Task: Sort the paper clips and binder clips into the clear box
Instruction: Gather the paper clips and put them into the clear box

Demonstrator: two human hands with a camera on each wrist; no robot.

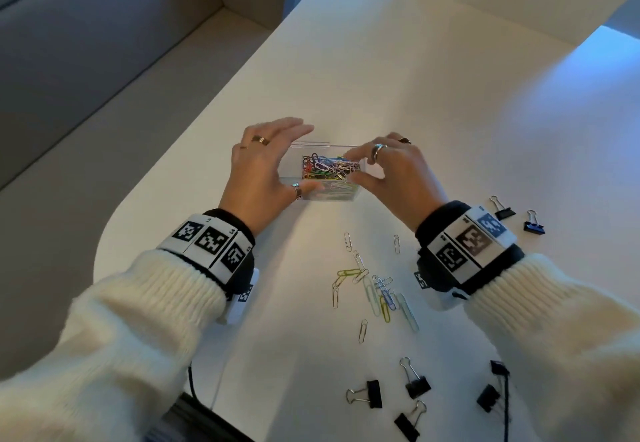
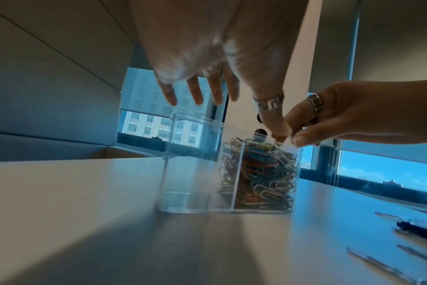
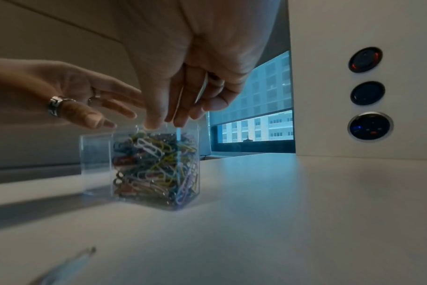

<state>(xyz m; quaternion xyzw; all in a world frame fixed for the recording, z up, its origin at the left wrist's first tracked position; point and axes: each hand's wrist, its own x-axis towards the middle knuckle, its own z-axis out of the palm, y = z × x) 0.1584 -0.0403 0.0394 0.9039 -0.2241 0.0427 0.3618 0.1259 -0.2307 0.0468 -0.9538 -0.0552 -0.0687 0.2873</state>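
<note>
The clear box (image 1: 356, 196) stands mid-table on the white table (image 1: 415, 95). Its right compartment is packed with coloured paper clips (image 2: 261, 173); the left compartment (image 2: 190, 164) looks empty. My left hand (image 1: 313, 157) hovers over the left part with straight fingers, its thumb along the front wall. My right hand (image 1: 352, 168) reaches down over the right compartment, its fingertips (image 3: 156, 123) bunched at the rim, seemingly pinching silver paper clips. Loose paper clips (image 1: 377, 289) lie in front of the box. Binder clips (image 1: 415, 386) lie nearer me, and two more binder clips (image 1: 533, 225) lie at the right.
A white panel with round sockets (image 3: 366, 92) rises at the back right. A grey sofa (image 1: 86, 61) runs along the left, beyond the table's rounded edge. A black cable (image 1: 506, 407) crosses the near right corner among the binder clips.
</note>
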